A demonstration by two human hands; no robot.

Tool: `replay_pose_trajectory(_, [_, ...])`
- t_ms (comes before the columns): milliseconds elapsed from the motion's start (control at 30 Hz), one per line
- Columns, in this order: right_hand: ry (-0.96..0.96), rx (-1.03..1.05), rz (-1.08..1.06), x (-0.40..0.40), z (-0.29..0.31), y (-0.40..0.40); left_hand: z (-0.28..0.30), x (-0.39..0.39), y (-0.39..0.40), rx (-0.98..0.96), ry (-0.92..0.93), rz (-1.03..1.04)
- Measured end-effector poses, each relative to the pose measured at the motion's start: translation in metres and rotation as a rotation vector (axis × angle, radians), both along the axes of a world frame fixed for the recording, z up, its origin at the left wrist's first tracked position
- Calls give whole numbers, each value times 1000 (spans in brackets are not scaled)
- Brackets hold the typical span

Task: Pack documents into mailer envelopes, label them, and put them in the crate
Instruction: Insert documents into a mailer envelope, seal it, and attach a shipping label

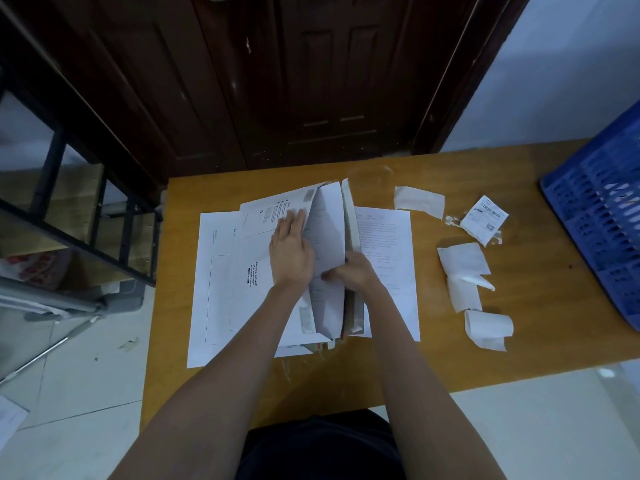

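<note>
Table (519,306) is orange-brown wood. On it, mailer envelopes (221,271) are white with black print and a thin grey outlined box. Document sheet (388,258) just right of them: white, faint grey text lines. Label (485,220) further right: white with black barcode marks. Backing strips (464,268) plain white. Crate (602,216) at table's right edge: blue, slotted grid pattern (dark gaps). Door (294,74) behind table: dark brown.

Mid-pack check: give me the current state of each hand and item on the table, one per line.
Left hand: flat, fingers straight, holding the mailer's mouth open.
Right hand: gripping sheets, feeding them in.
Mailer envelope: open, unsealed, on top of other mailers.
Documents: partly inside the mailer.
Loose printed sheet: flat on the table, unpacked.
Printed label: lying loose, not stuck on.
Backing strips: curled, scattered.
Blue crate: at the table's right edge, contents not visible.
</note>
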State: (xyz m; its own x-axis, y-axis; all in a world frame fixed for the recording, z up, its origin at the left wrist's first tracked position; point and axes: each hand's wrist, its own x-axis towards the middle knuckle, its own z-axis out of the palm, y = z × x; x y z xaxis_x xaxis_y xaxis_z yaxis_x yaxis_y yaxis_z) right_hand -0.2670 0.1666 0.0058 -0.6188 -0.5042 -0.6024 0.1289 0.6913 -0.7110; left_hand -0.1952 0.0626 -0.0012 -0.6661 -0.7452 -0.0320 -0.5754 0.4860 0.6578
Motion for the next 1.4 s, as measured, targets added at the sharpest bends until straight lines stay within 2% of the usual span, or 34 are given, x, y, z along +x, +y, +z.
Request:
replay_pose_trajectory(133, [-80,14,2,0,1,-1,1,-2,1,1,12,3])
replay_pose_trajectory(233, [-41,47,-32,-9,2,1,1,-2,0,-10,12,5])
replay_pose_trajectory(367, [361,179,-222,-14,4,6,4,-3,2,5,31,43])
replay_pose_trajectory(433, [478,233,-269,-13,7,7,7,-5,3,13,48,62])
replay_pose_trajectory(567, [217,123,-292,-15,10,6,12,-9,5,66,102,100])
replay_pose_trajectory(700, [337,130,-196,-16,13,0,16,-13,5,137,116,108])
replay_pose_trajectory(833, [398,102,-129,-29,20,-7,19,-16,-4,122,15,150])
replay_pose_trajectory(1133, [671,303,251,-56,15,-26,1,21,-37,58,-80,228])
replay_pose_trajectory(1200, [737,346,360,-56,12,-33,-4,30,-38,69,-133,238])
replay_pose_trajectory(1300, [801,349,508,-53,6,-42,-12,40,-40,102,-312,261])
replay_pose_trajectory(1400, [814,344,576,-51,-3,-45,-19,47,-45,191,-439,280])
